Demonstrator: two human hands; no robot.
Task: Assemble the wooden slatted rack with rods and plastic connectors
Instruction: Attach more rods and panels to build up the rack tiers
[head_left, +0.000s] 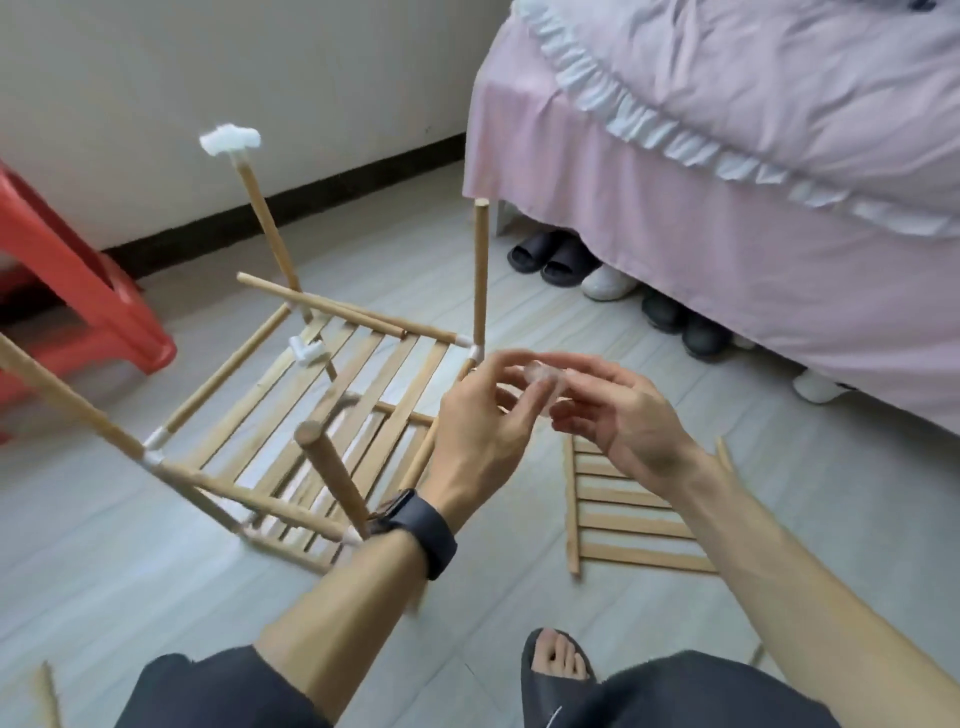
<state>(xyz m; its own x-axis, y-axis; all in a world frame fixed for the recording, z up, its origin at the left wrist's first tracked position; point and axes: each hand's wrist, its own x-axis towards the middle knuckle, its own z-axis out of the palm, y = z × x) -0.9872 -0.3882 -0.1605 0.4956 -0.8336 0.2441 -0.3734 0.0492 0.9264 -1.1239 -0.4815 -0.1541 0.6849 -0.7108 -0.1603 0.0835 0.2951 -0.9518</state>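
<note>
A part-built wooden rack (291, 405) stands on the floor at centre left, a slatted shelf framed by rods with white plastic connectors at its corners. Upright rods rise from the corners; the far left one carries a white connector (229, 139) on top. A loose connector (306, 351) and a loose rod (319, 306) lie on the slats. In front of the rack my left hand (483, 426) and my right hand (613, 410) meet, both pinching a small clear plastic connector (540, 375). The near upright rod (332, 473) stands bare beside my left wrist.
A second slatted panel (623, 514) lies flat on the floor under my right forearm. A red plastic stool (78, 291) stands at the left. A bed with pink covers (727, 208) fills the right, shoes beneath it. My foot in a slipper (558, 670) is at the bottom.
</note>
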